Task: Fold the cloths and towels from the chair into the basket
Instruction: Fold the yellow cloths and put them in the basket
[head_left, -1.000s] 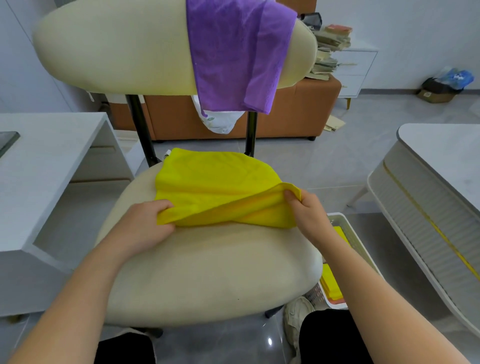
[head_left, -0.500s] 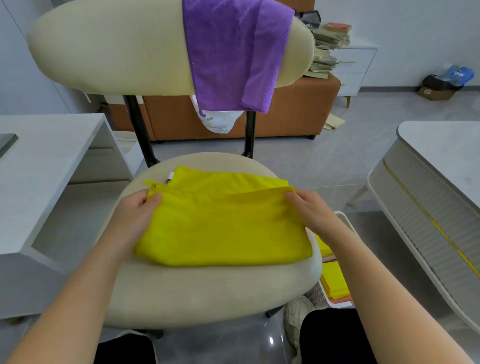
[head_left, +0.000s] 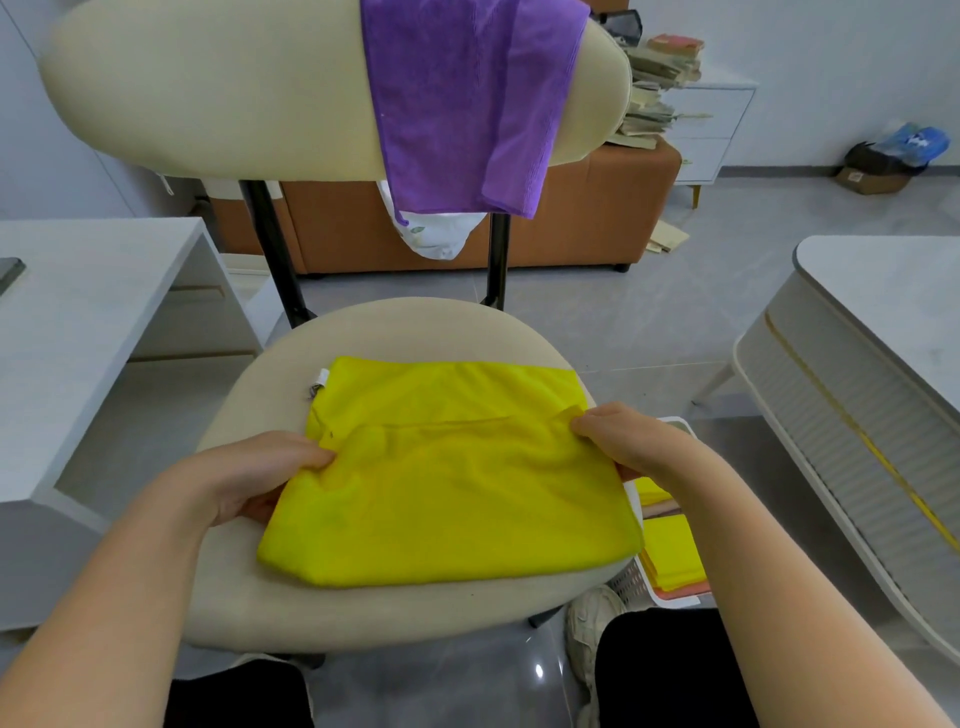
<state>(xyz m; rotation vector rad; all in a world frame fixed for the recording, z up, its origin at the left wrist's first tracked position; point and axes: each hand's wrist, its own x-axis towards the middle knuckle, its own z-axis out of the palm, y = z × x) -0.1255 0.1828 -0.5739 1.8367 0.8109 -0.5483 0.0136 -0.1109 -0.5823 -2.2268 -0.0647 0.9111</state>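
A yellow cloth (head_left: 452, 493) lies folded on the beige chair seat (head_left: 415, 613). My left hand (head_left: 260, 478) pinches its left side and my right hand (head_left: 623, 436) pinches its upper right corner, both at the edge of the top layer. A purple towel (head_left: 467, 104) hangs over the chair backrest (head_left: 208, 88). The white basket (head_left: 670, 582) stands on the floor to the right of the seat, partly hidden by it, with folded yellow and pink cloths inside.
A white desk (head_left: 78, 322) stands to the left and a white rounded table (head_left: 872, 364) to the right. Behind the chair are an orange sofa (head_left: 587, 218) and a white drawer unit (head_left: 711, 130) stacked with books. My shoe (head_left: 587, 634) is beside the basket.
Both hands folded the near edge of the yellow cloth over and away, then drew the folded cloth closer toward me on the seat. Now they pinch the top layer's edge.
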